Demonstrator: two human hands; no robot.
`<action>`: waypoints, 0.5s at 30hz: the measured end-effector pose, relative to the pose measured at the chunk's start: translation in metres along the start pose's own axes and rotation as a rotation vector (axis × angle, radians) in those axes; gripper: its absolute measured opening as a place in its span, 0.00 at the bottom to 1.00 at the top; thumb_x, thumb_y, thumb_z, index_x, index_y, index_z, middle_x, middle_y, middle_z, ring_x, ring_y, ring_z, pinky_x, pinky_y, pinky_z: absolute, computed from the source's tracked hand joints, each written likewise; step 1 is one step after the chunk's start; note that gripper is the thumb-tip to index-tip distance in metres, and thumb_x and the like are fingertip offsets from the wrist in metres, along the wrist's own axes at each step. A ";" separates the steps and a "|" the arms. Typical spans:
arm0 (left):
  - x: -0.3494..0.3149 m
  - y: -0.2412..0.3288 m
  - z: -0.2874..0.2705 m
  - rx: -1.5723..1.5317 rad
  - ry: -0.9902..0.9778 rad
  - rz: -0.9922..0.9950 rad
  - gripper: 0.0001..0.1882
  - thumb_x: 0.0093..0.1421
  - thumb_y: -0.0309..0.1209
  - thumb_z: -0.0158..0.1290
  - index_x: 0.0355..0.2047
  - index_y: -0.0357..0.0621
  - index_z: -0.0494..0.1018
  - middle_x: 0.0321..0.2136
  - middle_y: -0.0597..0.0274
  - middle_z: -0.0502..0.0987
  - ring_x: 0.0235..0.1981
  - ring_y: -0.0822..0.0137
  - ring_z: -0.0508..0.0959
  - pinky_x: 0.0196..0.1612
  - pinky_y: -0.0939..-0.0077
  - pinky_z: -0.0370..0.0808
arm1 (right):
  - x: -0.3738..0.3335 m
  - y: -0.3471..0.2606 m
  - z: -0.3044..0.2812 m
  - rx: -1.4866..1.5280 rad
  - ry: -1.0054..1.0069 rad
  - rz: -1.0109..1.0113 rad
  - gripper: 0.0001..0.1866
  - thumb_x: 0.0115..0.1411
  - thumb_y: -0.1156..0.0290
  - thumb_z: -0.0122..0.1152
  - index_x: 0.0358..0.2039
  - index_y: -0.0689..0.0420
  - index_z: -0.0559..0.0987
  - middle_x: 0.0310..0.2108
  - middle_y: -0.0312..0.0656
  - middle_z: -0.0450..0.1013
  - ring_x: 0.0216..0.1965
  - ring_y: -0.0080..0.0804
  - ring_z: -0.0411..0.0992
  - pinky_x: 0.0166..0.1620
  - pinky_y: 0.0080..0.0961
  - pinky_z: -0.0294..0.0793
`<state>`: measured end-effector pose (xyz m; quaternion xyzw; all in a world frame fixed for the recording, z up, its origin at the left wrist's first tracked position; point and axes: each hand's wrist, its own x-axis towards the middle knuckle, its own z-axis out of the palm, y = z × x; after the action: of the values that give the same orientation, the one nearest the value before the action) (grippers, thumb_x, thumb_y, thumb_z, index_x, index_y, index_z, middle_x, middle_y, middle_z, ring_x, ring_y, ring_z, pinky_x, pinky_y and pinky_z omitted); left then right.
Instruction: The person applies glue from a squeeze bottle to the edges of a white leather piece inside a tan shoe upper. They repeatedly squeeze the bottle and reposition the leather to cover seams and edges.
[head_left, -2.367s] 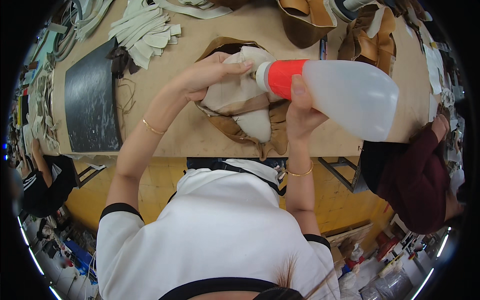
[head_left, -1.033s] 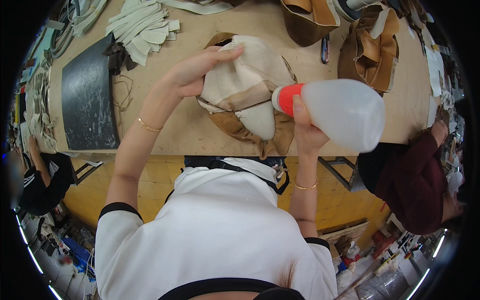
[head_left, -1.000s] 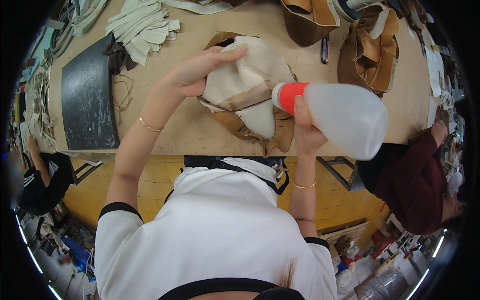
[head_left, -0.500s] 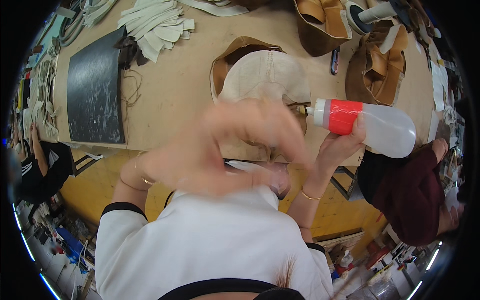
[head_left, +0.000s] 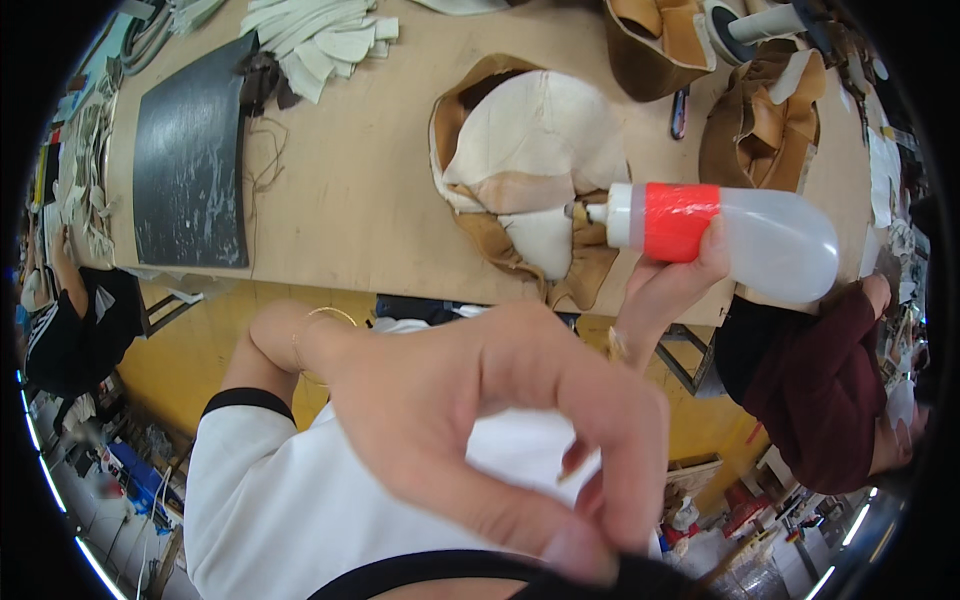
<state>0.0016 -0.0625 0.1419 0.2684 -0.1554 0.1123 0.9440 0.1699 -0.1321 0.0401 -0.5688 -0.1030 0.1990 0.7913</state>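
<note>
Large in the foreground, my left hand (head_left: pixel 500 410) is raised over my white shirt, its fingers curled toward the thumb beside a black edge at the bottom. What is between those fingertips, if anything, is hidden. My right hand (head_left: pixel 690 275) grips a translucent plastic squeeze bottle (head_left: pixel 780 243) with a red band (head_left: pixel 682 222) and white cap. The bottle lies sideways, nozzle pointing left over the table. Under the nozzle sits a rounded brown leather piece (head_left: pixel 480 85) with a cream fabric lining (head_left: pixel 540 125); its near flaps are folded and wrinkled.
On the tan table (head_left: pixel 345 190) lie a dark scuffed board (head_left: pixel 195 155), a fan of pale strips (head_left: pixel 320 40), more brown leather pieces (head_left: pixel 765 130) and a slim pen-like tool (head_left: pixel 679 115). A spool (head_left: pixel 765 25) stands far right. Other people are at both sides.
My left hand has come away from the leather piece, down and nearer to me, baring its near flaps. My right hand still holds the squeeze bottle, which has moved slightly.
</note>
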 end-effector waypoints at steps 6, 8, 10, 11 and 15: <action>0.000 -0.004 -0.016 0.145 0.150 0.165 0.12 0.53 0.25 0.57 0.33 0.27 0.73 0.30 0.46 0.74 0.31 0.61 0.74 0.30 0.71 0.71 | -0.004 -0.007 -0.004 0.079 -0.105 0.021 0.14 0.58 0.67 0.48 0.37 0.67 0.70 0.33 0.43 0.69 0.34 0.29 0.71 0.40 0.27 0.72; -0.012 0.022 -0.041 0.745 0.363 0.069 0.14 0.55 0.31 0.55 0.34 0.28 0.73 0.30 0.45 0.74 0.31 0.59 0.74 0.33 0.70 0.70 | -0.003 -0.007 -0.004 0.086 -0.112 0.007 0.16 0.59 0.65 0.47 0.36 0.67 0.71 0.32 0.44 0.70 0.34 0.30 0.71 0.39 0.26 0.73; -0.029 0.037 -0.055 1.514 0.690 -0.122 0.13 0.56 0.34 0.54 0.32 0.34 0.75 0.28 0.50 0.75 0.29 0.60 0.74 0.33 0.70 0.70 | -0.002 -0.008 -0.003 0.002 -0.064 0.010 0.21 0.54 0.58 0.51 0.38 0.64 0.70 0.33 0.44 0.70 0.35 0.32 0.71 0.41 0.29 0.72; -0.035 0.036 -0.065 1.937 0.792 -0.168 0.10 0.56 0.34 0.54 0.30 0.39 0.77 0.24 0.57 0.76 0.26 0.61 0.75 0.31 0.72 0.71 | -0.002 -0.008 -0.002 -0.035 -0.048 0.015 0.24 0.51 0.54 0.53 0.39 0.63 0.70 0.34 0.43 0.69 0.35 0.33 0.70 0.41 0.31 0.71; -0.053 0.020 -0.090 2.215 0.733 -0.553 0.13 0.56 0.38 0.53 0.30 0.39 0.76 0.32 0.52 0.72 0.37 0.54 0.71 0.40 0.65 0.67 | -0.004 -0.008 0.001 -0.043 -0.082 0.039 0.23 0.51 0.55 0.54 0.38 0.63 0.69 0.35 0.45 0.69 0.37 0.34 0.70 0.43 0.32 0.71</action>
<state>-0.0322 -0.0040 0.0600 0.9115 0.3666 0.0479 0.1803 0.1681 -0.1352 0.0483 -0.5790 -0.1287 0.2352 0.7700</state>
